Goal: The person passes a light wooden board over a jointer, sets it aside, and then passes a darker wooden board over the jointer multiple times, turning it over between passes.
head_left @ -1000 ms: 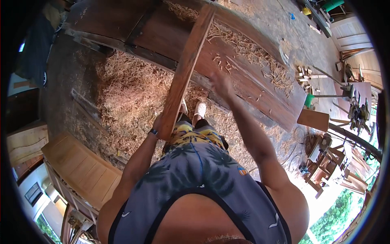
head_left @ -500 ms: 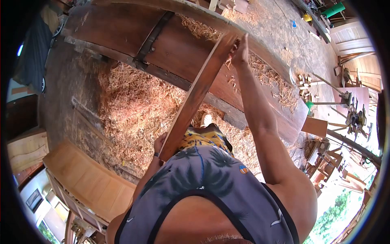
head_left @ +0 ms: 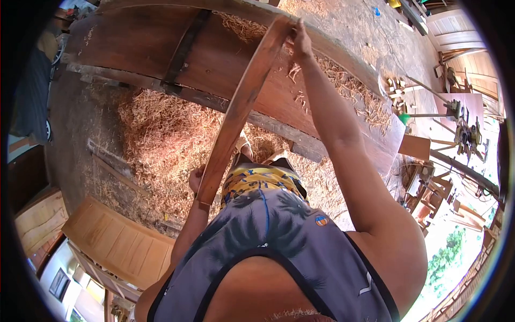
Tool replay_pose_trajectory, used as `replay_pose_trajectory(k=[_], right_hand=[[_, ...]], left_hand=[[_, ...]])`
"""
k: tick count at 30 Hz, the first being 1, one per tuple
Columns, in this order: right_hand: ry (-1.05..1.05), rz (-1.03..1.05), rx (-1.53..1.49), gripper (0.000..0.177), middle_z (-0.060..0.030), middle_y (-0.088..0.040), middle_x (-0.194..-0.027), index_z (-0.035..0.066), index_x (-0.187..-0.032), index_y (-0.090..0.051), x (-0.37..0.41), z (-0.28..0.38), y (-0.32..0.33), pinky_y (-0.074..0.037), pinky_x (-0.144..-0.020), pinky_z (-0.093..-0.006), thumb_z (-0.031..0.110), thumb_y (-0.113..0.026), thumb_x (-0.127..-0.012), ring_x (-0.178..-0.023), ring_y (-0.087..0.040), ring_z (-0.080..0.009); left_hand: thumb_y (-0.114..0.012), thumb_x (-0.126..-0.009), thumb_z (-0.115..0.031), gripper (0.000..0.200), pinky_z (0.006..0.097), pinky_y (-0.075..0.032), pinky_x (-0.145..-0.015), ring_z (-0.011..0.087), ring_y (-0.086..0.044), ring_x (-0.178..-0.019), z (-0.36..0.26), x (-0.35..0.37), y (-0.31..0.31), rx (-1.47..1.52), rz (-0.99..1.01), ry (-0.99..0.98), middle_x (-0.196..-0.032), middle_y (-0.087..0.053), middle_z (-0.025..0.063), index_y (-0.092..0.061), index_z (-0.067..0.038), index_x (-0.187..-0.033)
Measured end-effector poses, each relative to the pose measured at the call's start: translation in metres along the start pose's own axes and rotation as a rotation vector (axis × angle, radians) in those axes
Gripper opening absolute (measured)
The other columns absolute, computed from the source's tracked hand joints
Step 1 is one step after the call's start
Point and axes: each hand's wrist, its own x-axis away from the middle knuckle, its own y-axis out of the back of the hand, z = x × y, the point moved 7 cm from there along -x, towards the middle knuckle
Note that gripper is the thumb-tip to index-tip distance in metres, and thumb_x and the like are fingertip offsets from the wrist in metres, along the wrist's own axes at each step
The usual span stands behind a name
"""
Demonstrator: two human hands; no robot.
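A long reddish-brown wooden board (head_left: 238, 104) slants across the middle of the view, from near my waist up to the far left. Its near end is gripped by my left hand (head_left: 196, 180), whose fingers are partly hidden behind the edge. Stretched far forward, my right hand (head_left: 301, 43) holds the other end by its right side, partly out of sight. Beneath that far end lies a large brown wooden panel structure (head_left: 145, 40) with raised edges and a dark cross strip. Curly wood shavings (head_left: 348, 88) lie on its right part.
A thick heap of shavings (head_left: 163, 131) covers the floor ahead of my feet. One foot (head_left: 244, 146) shows beside the board. A loose wooden strip (head_left: 118, 172) lies to the left. Pale panelled wood (head_left: 118, 241) stands at lower left, and a machine (head_left: 469, 134) at right.
Both hands have moved forward and left in view with the board between them. My view has shifted too, and a foot now shows more beside the board.
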Motion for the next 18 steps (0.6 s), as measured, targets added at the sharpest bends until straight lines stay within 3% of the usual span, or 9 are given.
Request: replay_pose_trajectory(k=[2,3,4,6,7,10,14,15,18], right_hand=[[-0.013,-0.037,-0.023,0.093,-0.0140,-0.048,-0.155,0.006,-0.152,-0.046,0.009,0.007,0.031,-0.034,-0.113,-0.0524,0.079,-0.045,-0.095,-0.144,-0.043,-0.0293],[-0.020,-0.081,-0.029,0.088,-0.0131,-0.049,-0.154,0.008,-0.153,-0.045,0.013,0.006,0.053,-0.034,-0.112,-0.0518,0.077,-0.041,-0.098,-0.144,-0.042,-0.0288],[-0.027,-0.123,-0.035,0.083,-0.0121,-0.050,-0.153,0.010,-0.154,-0.044,0.017,0.005,0.075,-0.034,-0.111,-0.0511,0.074,-0.038,-0.101,-0.144,-0.041,-0.0284],[-0.031,-0.225,-0.086,0.084,-0.0105,-0.052,-0.152,0.008,-0.151,-0.046,0.031,0.000,0.124,-0.036,-0.109,-0.0512,0.075,-0.039,-0.100,-0.140,-0.045,-0.0274],[-0.022,-0.294,-0.095,0.084,-0.0093,-0.054,-0.149,0.008,-0.149,-0.048,0.039,-0.001,0.149,-0.037,-0.109,-0.0510,0.075,-0.039,-0.100,-0.138,-0.047,-0.0262],[0.021,-0.392,-0.104,0.084,-0.0102,-0.055,-0.142,0.009,-0.148,-0.049,0.070,-0.004,0.229,-0.041,-0.105,-0.0503,0.076,-0.046,-0.097,-0.126,-0.052,-0.0259],[0.045,-0.586,-0.092,0.070,-0.0043,-0.059,-0.129,0.019,-0.133,-0.057,0.117,-0.013,0.355,-0.042,-0.098,-0.0482,0.077,-0.046,-0.096,-0.116,-0.053,-0.0219],[0.053,-0.644,-0.094,0.068,-0.0031,-0.059,-0.131,0.021,-0.134,-0.057,0.132,-0.011,0.384,-0.042,-0.098,-0.0484,0.077,-0.045,-0.096,-0.118,-0.053,-0.0218],[0.062,-0.749,-0.076,0.067,-0.0024,-0.057,-0.141,0.026,-0.139,-0.055,0.179,-0.009,0.475,-0.043,-0.101,-0.0485,0.077,-0.044,-0.097,-0.127,-0.053,-0.0246]], left_hand=[[-0.044,-0.099,-0.032,0.039,0.0528,-0.050,-0.104,0.0401,-0.067,-0.100,0.007,-0.029,0.002,0.177,0.184,0.108,-0.101,-0.069,0.0249,-0.063,0.003,-0.096],[-0.041,-0.099,-0.033,0.049,0.0543,-0.049,-0.108,0.0432,-0.066,-0.111,0.009,-0.029,-0.009,0.240,0.373,0.203,-0.117,-0.067,0.0303,-0.062,0.008,-0.115],[-0.041,-0.099,-0.033,0.049,0.0543,-0.049,-0.108,0.0432,-0.066,-0.111,0.010,-0.036,-0.008,0.238,0.378,0.208,-0.117,-0.067,0.0303,-0.062,0.008,-0.115],[-0.044,-0.096,-0.030,0.039,0.0553,-0.049,-0.107,0.0435,-0.066,-0.109,0.010,-0.048,-0.015,0.171,0.326,0.154,-0.111,-0.068,0.0300,-0.062,0.005,-0.100],[-0.045,-0.092,-0.029,0.034,0.0553,-0.049,-0.108,0.0431,-0.066,-0.108,0.009,-0.017,-0.049,-0.009,0.133,0.100,-0.106,-0.069,0.0289,-0.061,0.001,-0.091],[-0.044,-0.091,-0.032,0.037,0.0549,-0.049,-0.108,0.0436,-0.066,-0.107,0.035,-0.012,-0.078,-0.049,0.132,0.217,-0.107,-0.068,0.0291,-0.060,0.001,-0.091],[-0.042,-0.092,-0.034,0.038,0.0560,-0.049,-0.105,0.0440,-0.065,-0.105,0.097,-0.052,-0.080,-0.178,0.225,0.313,-0.110,-0.067,0.0287,-0.060,0.000,-0.093],[-0.042,-0.093,-0.032,0.047,0.0513,-0.055,-0.096,0.0397,-0.069,-0.097,0.110,-0.028,-0.105,-0.240,0.063,0.266,-0.107,-0.071,0.0265,-0.066,0.006,-0.105],[-0.049,-0.091,-0.028,0.041,0.0477,-0.057,-0.090,0.0385,-0.069,-0.094,0.179,-0.083,-0.090,-0.255,0.080,0.253,-0.105,-0.071,0.0249,-0.067,0.006,-0.103]])
